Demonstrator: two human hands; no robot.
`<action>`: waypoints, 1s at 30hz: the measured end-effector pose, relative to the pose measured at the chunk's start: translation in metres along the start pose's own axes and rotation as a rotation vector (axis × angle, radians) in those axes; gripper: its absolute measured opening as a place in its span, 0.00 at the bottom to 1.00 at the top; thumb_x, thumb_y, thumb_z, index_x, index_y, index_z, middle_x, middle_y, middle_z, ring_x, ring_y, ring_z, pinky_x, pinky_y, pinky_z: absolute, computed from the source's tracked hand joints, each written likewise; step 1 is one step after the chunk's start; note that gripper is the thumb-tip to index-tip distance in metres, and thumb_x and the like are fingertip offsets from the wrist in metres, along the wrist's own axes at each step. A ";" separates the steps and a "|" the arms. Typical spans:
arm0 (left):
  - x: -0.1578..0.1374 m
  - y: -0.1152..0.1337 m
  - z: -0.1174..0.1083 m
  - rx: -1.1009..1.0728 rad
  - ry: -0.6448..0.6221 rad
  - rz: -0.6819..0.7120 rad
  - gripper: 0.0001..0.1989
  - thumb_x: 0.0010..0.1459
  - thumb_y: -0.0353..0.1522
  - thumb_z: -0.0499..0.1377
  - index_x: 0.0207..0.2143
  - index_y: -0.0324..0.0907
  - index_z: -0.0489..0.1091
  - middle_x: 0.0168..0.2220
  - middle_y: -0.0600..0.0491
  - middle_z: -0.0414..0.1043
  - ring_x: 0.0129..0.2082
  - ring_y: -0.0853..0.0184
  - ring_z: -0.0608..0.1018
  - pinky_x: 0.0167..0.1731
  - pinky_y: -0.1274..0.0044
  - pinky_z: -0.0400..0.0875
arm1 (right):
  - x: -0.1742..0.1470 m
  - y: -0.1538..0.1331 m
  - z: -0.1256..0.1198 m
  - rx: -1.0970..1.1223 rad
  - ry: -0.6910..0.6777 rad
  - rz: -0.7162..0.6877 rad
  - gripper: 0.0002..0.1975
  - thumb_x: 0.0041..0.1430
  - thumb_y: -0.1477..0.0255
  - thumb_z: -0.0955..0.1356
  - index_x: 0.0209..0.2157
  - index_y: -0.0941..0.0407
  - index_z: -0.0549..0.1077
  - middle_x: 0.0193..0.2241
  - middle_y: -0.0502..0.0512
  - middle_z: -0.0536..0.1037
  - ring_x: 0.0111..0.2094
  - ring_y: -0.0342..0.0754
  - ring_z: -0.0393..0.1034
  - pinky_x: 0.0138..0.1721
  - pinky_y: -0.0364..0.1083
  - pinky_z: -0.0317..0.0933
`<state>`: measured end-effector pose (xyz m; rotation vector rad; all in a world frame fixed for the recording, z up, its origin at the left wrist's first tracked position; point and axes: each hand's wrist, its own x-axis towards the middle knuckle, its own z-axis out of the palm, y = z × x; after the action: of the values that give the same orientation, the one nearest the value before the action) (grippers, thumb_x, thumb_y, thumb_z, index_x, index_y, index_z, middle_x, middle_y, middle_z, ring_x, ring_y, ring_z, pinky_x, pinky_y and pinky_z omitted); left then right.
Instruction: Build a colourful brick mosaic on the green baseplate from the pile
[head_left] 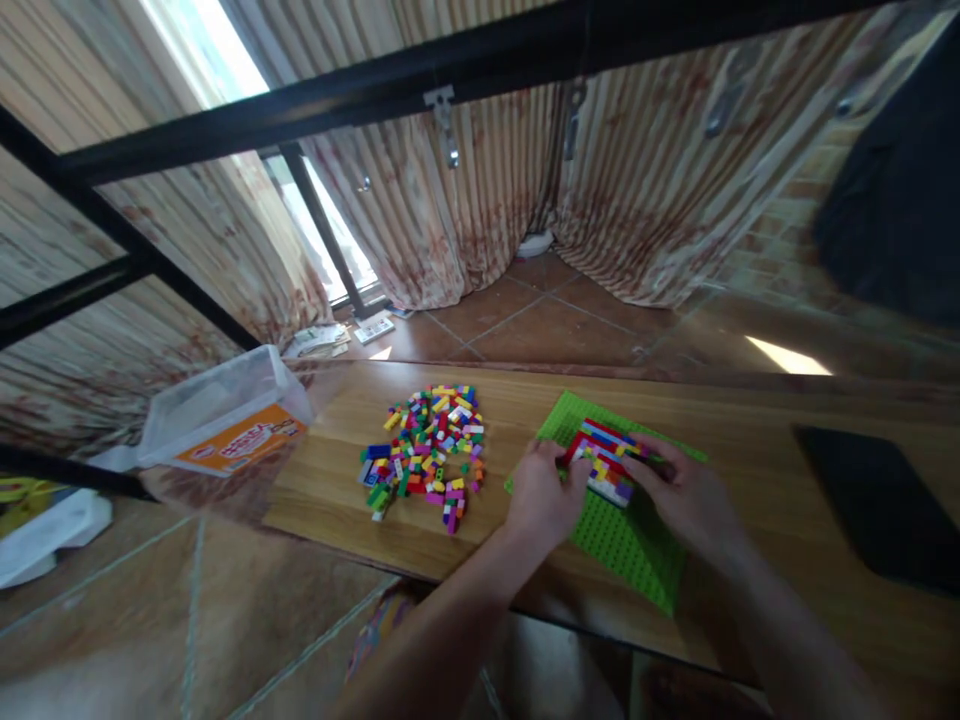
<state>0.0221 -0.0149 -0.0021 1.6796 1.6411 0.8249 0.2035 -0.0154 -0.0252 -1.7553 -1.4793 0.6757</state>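
A green studded baseplate (626,550) lies askew on the wooden tabletop. Over its upper half is a small build of toy building bricks (606,470), in rows of red, blue, white, yellow and purple. My left hand (546,492) grips the left side of this build, thumb toward its near edge. From the other side my right hand (688,490) holds the build's right edge with closed fingers. Whether the build is pressed onto the studs or just above them I cannot tell. Some fingertips are hidden behind the bricks.
Left of the baseplate is a spread pile of loose colourful bricks (431,450). A clear plastic bin (225,400) with an orange label stands at the table's left end. On the right lies a dark flat object (877,505). A black metal frame (337,100) crosses beyond the table.
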 end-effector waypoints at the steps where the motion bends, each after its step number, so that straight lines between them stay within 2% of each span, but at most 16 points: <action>1: -0.002 0.000 -0.002 -0.014 -0.025 0.001 0.13 0.58 0.40 0.58 0.34 0.39 0.74 0.34 0.46 0.74 0.32 0.64 0.74 0.33 0.74 0.67 | 0.000 0.001 -0.001 -0.010 0.007 -0.017 0.22 0.56 0.58 0.68 0.49 0.55 0.77 0.29 0.56 0.81 0.26 0.53 0.75 0.27 0.49 0.67; 5: -0.009 -0.002 -0.011 -0.048 -0.173 0.017 0.14 0.59 0.40 0.56 0.30 0.40 0.75 0.28 0.49 0.75 0.27 0.66 0.73 0.27 0.76 0.63 | 0.001 0.002 -0.001 -0.077 0.015 -0.036 0.21 0.58 0.59 0.66 0.49 0.52 0.77 0.30 0.56 0.81 0.26 0.52 0.75 0.25 0.49 0.67; 8: -0.010 -0.003 -0.021 -0.058 -0.226 0.026 0.15 0.60 0.38 0.55 0.32 0.39 0.77 0.26 0.50 0.75 0.24 0.68 0.71 0.25 0.77 0.61 | 0.003 0.001 0.001 -0.111 -0.013 -0.012 0.22 0.57 0.58 0.64 0.49 0.53 0.76 0.33 0.57 0.81 0.26 0.53 0.74 0.27 0.51 0.68; 12: 0.002 -0.011 -0.054 -0.127 -0.271 0.109 0.15 0.60 0.35 0.54 0.32 0.37 0.78 0.26 0.52 0.75 0.25 0.69 0.71 0.27 0.78 0.62 | 0.006 0.000 0.005 -0.116 -0.052 -0.032 0.23 0.57 0.57 0.64 0.50 0.51 0.76 0.41 0.58 0.81 0.33 0.57 0.76 0.34 0.54 0.70; 14: 0.012 -0.024 -0.085 -0.194 -0.226 0.158 0.13 0.58 0.34 0.55 0.35 0.37 0.78 0.29 0.52 0.76 0.29 0.69 0.73 0.31 0.79 0.66 | 0.006 0.001 0.006 -0.108 -0.053 -0.063 0.22 0.57 0.57 0.64 0.49 0.51 0.76 0.44 0.58 0.80 0.38 0.58 0.76 0.38 0.56 0.70; 15: 0.017 -0.033 -0.104 -0.215 -0.144 0.146 0.12 0.57 0.33 0.56 0.37 0.38 0.77 0.30 0.52 0.76 0.30 0.69 0.74 0.32 0.79 0.66 | 0.007 0.002 0.006 -0.102 -0.051 -0.078 0.21 0.58 0.57 0.64 0.49 0.51 0.76 0.44 0.58 0.80 0.39 0.59 0.76 0.40 0.56 0.70; 16: 0.020 -0.043 -0.123 -0.226 -0.039 0.105 0.11 0.55 0.32 0.56 0.36 0.37 0.76 0.30 0.52 0.76 0.30 0.70 0.74 0.33 0.79 0.67 | 0.007 0.003 0.006 -0.096 -0.049 -0.092 0.21 0.58 0.58 0.64 0.48 0.51 0.77 0.44 0.58 0.80 0.39 0.59 0.76 0.40 0.56 0.70; 18: 0.023 -0.066 -0.160 -0.149 0.089 -0.012 0.09 0.52 0.31 0.58 0.34 0.37 0.76 0.29 0.54 0.75 0.29 0.70 0.73 0.30 0.81 0.66 | 0.007 0.005 0.006 -0.086 -0.049 -0.108 0.20 0.58 0.59 0.64 0.47 0.51 0.77 0.44 0.57 0.81 0.40 0.59 0.77 0.40 0.56 0.70; 21: 0.016 -0.096 -0.201 0.091 0.135 -0.237 0.10 0.46 0.30 0.61 0.33 0.37 0.77 0.23 0.56 0.72 0.24 0.71 0.71 0.23 0.81 0.62 | 0.008 0.009 0.005 -0.092 -0.061 -0.119 0.20 0.58 0.59 0.65 0.48 0.51 0.77 0.45 0.57 0.80 0.41 0.59 0.77 0.41 0.56 0.70; 25: 0.005 -0.110 -0.218 0.218 0.082 -0.305 0.14 0.42 0.29 0.62 0.35 0.39 0.79 0.24 0.55 0.74 0.24 0.69 0.73 0.24 0.81 0.65 | 0.009 0.010 0.005 -0.102 -0.070 -0.118 0.20 0.58 0.58 0.64 0.49 0.50 0.76 0.47 0.58 0.80 0.43 0.59 0.76 0.44 0.57 0.70; 30: 0.008 -0.109 -0.218 0.318 0.079 -0.348 0.07 0.42 0.30 0.62 0.27 0.40 0.78 0.23 0.53 0.76 0.25 0.67 0.75 0.25 0.79 0.66 | 0.007 0.000 0.005 -0.071 -0.059 -0.091 0.20 0.58 0.60 0.65 0.48 0.52 0.77 0.47 0.58 0.80 0.44 0.57 0.76 0.46 0.56 0.69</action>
<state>-0.2177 -0.0017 0.0414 1.5090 2.1316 0.4834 0.2007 -0.0075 -0.0281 -1.7223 -1.6315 0.6397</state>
